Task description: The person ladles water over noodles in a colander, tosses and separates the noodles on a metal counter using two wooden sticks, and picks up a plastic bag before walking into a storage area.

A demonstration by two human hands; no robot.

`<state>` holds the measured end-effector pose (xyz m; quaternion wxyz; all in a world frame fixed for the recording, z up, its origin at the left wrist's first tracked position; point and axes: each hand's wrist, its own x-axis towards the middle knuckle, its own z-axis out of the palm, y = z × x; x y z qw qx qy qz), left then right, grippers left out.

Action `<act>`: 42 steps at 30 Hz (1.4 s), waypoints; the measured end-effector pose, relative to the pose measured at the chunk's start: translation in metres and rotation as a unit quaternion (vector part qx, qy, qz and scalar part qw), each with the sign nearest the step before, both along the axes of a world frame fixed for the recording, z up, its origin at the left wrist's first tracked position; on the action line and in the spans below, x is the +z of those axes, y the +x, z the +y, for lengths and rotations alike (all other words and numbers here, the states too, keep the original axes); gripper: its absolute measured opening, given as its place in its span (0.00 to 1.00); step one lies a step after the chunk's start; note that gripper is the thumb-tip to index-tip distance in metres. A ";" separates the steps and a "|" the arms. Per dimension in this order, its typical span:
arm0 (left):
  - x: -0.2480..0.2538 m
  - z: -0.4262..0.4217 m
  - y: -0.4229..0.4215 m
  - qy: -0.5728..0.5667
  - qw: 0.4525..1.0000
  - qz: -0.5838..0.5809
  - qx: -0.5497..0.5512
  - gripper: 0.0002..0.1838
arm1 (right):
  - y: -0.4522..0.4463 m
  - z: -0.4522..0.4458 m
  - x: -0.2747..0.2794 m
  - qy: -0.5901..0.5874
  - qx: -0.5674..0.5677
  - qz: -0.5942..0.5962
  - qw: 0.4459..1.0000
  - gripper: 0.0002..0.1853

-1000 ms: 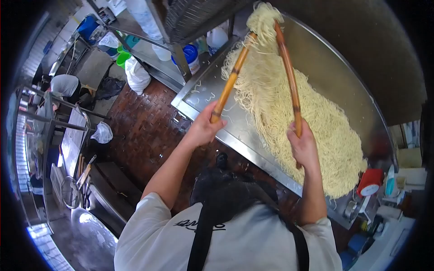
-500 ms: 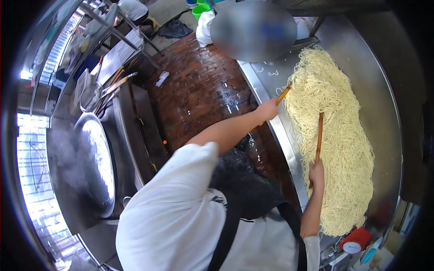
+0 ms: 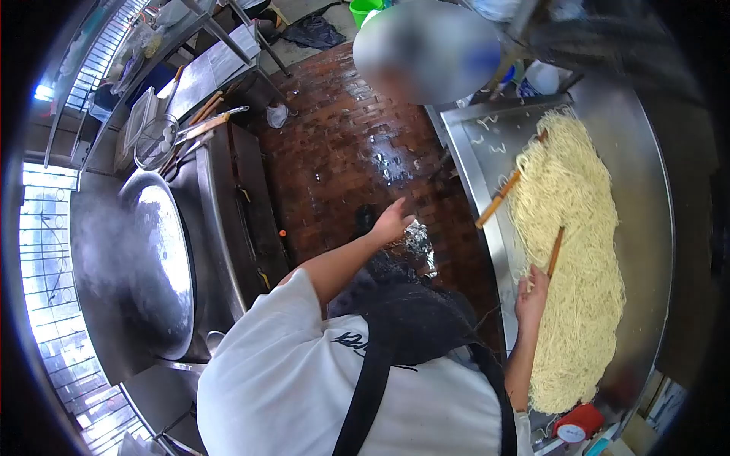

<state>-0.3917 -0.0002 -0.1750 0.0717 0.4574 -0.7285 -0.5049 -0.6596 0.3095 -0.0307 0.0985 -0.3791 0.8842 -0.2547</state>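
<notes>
A long heap of pale yellow noodles (image 3: pixel 582 281) covers much of the metal table on the right. My left hand (image 3: pixel 393 222) is over the wet floor with fingers apart, holding nothing. Well to its right, a wooden stick (image 3: pixel 499 199) rests with one end in the noodles and the other over the table rim. My right hand (image 3: pixel 532 296) is at the near left side of the heap, thumb and fingers spread. A second wooden stick (image 3: pixel 557 249) slants out of the noodles, its lower end against the fingers of that hand.
On the left a large wok (image 3: pixel 163 266) steams, with a wire strainer (image 3: pixel 156 144) behind it. The metal table (image 3: pixel 642 228) has a raised rim. A red scale (image 3: pixel 579 422) stands at its near end. Another person (image 3: pixel 426 53) is at the far end. The brick floor (image 3: pixel 327 121) is wet.
My left hand has let go of its stick and moved left, away from the table. My right hand has loosened its grip on the other stick. The view has shifted slightly.
</notes>
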 end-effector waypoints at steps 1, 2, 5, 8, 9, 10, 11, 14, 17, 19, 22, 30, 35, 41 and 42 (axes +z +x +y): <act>-0.012 -0.015 0.028 0.028 0.999 -0.040 0.009 0.39 | 0.013 -0.025 0.000 -0.013 0.011 -0.076 0.997 0.20; -0.026 -0.028 0.053 0.044 0.997 -0.065 0.023 0.40 | 0.027 -0.054 0.002 -0.036 0.065 -0.114 0.991 0.20; -0.046 -0.086 0.116 0.077 0.986 -0.143 0.039 0.42 | 0.066 -0.146 0.020 0.056 0.145 -0.279 0.948 0.20; -0.091 -0.148 0.176 0.067 0.979 -0.191 -0.005 0.43 | 0.088 -0.223 0.028 0.099 0.226 -0.299 0.922 0.22; -0.020 -0.169 0.175 0.117 0.971 -0.209 0.021 0.42 | 0.096 -0.245 0.033 0.102 0.234 -0.285 0.924 0.22; -0.019 -0.185 0.187 0.055 0.977 -0.202 0.039 0.42 | 0.102 -0.266 0.042 0.102 0.233 -0.266 0.930 0.22; -0.039 -0.206 0.205 0.033 0.983 -0.178 0.033 0.41 | 0.102 -0.283 0.052 0.097 0.224 -0.237 0.940 0.23; -0.073 -0.278 0.216 0.057 0.983 -0.163 0.057 0.39 | 0.101 -0.316 0.062 0.085 0.214 -0.221 0.948 0.22; -0.051 -0.310 0.223 0.196 0.954 -0.161 0.162 0.38 | 0.096 -0.333 0.061 0.102 0.225 -0.182 0.952 0.22; -0.063 -0.330 0.215 0.201 0.959 -0.121 0.160 0.39 | 0.097 -0.340 0.063 0.120 0.217 -0.190 0.950 0.22; -0.063 -0.340 0.183 0.243 0.951 -0.114 0.152 0.40 | 0.095 -0.350 0.059 0.146 0.226 -0.197 0.943 0.22; -0.040 -0.352 0.079 0.226 0.972 -0.058 -0.021 0.41 | 0.053 -0.425 0.042 0.108 0.236 -0.215 0.941 0.23; -0.020 -0.393 0.065 0.202 0.968 -0.128 -0.074 0.40 | 0.008 -0.504 0.033 0.114 0.238 -0.221 0.939 0.22; -0.066 -0.463 0.080 0.024 0.996 -0.083 0.033 0.32 | -0.012 -0.599 0.024 0.069 0.319 -0.264 0.907 0.22; -0.050 -0.472 0.076 0.075 0.985 -0.131 0.088 0.35 | -0.015 -0.611 0.015 0.080 0.330 -0.282 0.898 0.21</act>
